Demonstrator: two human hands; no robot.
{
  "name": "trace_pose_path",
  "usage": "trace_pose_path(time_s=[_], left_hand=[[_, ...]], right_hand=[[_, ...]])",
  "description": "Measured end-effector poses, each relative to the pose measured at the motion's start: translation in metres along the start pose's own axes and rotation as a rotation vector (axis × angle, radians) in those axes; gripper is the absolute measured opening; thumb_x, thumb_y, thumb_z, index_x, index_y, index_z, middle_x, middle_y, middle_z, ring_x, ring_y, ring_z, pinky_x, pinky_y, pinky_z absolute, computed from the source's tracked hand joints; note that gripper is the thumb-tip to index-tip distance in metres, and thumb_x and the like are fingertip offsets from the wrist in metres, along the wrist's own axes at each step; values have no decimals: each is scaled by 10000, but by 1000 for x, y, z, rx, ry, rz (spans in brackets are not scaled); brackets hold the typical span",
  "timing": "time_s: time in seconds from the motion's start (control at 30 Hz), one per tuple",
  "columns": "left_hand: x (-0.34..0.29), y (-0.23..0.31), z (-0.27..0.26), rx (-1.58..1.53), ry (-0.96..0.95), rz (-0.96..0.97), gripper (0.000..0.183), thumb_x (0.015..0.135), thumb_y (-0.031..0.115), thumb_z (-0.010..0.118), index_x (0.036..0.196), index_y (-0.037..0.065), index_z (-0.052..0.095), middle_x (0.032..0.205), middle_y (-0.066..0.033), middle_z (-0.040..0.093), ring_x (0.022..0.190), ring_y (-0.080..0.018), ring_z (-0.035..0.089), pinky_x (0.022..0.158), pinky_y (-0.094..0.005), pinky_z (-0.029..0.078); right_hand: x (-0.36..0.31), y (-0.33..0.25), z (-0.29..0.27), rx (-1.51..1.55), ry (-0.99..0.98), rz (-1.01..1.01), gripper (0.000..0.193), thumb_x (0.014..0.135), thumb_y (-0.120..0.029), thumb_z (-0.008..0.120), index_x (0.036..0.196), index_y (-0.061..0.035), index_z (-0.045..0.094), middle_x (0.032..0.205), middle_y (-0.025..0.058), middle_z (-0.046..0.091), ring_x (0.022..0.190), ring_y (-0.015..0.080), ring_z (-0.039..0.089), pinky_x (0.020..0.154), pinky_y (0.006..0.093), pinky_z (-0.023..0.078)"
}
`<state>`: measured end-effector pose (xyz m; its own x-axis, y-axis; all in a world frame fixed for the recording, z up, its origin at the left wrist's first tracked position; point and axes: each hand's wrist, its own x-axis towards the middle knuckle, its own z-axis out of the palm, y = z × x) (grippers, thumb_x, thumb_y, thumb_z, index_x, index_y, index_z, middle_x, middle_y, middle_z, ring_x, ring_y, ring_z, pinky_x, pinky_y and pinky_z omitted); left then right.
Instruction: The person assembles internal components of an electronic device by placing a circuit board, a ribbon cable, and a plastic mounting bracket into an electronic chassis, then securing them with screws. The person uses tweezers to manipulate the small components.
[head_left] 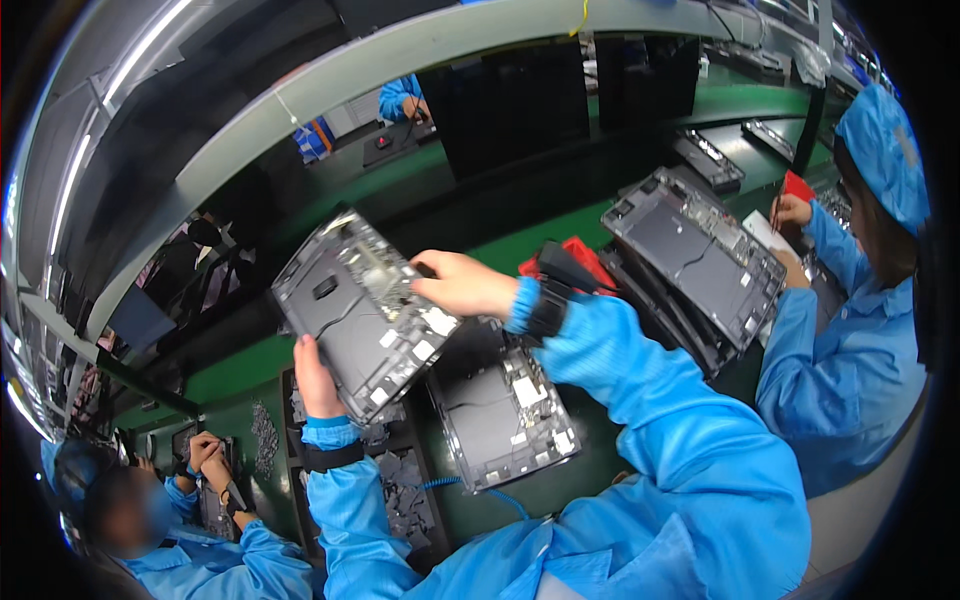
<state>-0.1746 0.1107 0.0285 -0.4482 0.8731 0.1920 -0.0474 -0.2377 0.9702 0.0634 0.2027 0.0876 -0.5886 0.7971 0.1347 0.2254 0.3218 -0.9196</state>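
An opened laptop chassis (345, 345), dark grey with a circuit board along one side, is held tilted in the air by both my hands. My left hand (318, 378) grips its near left edge, thumb along the side. On its right edge, beside the board, my right hand (468, 284) is closed with the fingers partly hidden behind it. A small black piece and a thin black cable lie inside the chassis. Just below and to the right, a second opened chassis (505, 415) rests on the green bench, partly covered by the held one.
A stack of similar chassis (690, 250) stands to the right, near a red bin (592, 262). Trays of dark flat pieces (405, 500) sit at the lower left, with a blue coiled cord (510, 500) nearby. Co-workers in blue work at both sides. A shelf rail (400, 70) crosses overhead.
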Motion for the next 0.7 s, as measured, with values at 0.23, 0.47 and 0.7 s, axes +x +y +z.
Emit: trace_pose_path(time_s=[0.23, 0.47, 0.7], left_hand=[[-67, -47, 38, 499, -296, 6, 313, 831, 130, 510, 1078, -60, 483, 935, -212, 580, 864, -313, 560, 789, -374, 428], [-122, -54, 49, 954, -353, 271, 461, 816, 116, 549, 1145, -164, 389, 1055, -311, 481, 1015, -430, 452, 898, -435, 368], [-128, -2, 85, 1175, -402, 559, 360, 695, 20, 631, 1052, 44, 593, 1042, -161, 517, 951, -323, 488, 832, -390, 405]], right_hand=[[-158, 37, 12, -154, 300, 74, 277, 803, -171, 540, 956, 55, 492, 834, 244, 559, 805, 395, 556, 692, 421, 437], [-202, 74, 35, -283, 321, 184, 262, 778, -152, 551, 969, 23, 515, 926, 220, 517, 852, 396, 510, 744, 437, 424], [-206, 84, 30, -138, 332, 144, 274, 777, -117, 592, 1013, 18, 554, 868, 157, 522, 750, 289, 562, 658, 355, 461]])
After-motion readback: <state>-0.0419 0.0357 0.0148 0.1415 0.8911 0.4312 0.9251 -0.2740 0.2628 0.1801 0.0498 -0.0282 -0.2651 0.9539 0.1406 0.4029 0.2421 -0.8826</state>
